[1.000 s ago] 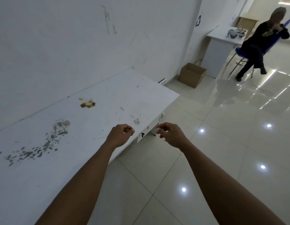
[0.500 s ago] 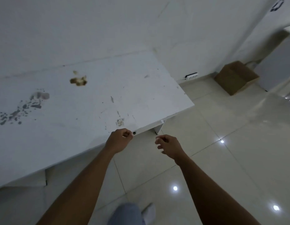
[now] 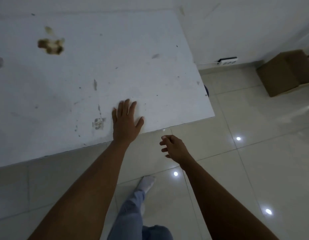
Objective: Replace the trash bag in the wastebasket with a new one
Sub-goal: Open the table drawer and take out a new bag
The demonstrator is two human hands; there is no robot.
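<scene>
The left hand is laid flat on the stained white worktop near its front edge, grip spread, presumably as a brace for leaning. The right hand is held over the tiled floor, grip loosely curled and empty. No wastebasket or trash bag is shown; a dark rounded edge beyond the worktop's right side cannot be identified.

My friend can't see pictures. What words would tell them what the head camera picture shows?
A person's left hand is spread flat at the near edge of a stained white table, while the right hand hangs loosely curled and empty over the tiled floor. A brown box sits on the floor to the right, near the wall.
</scene>
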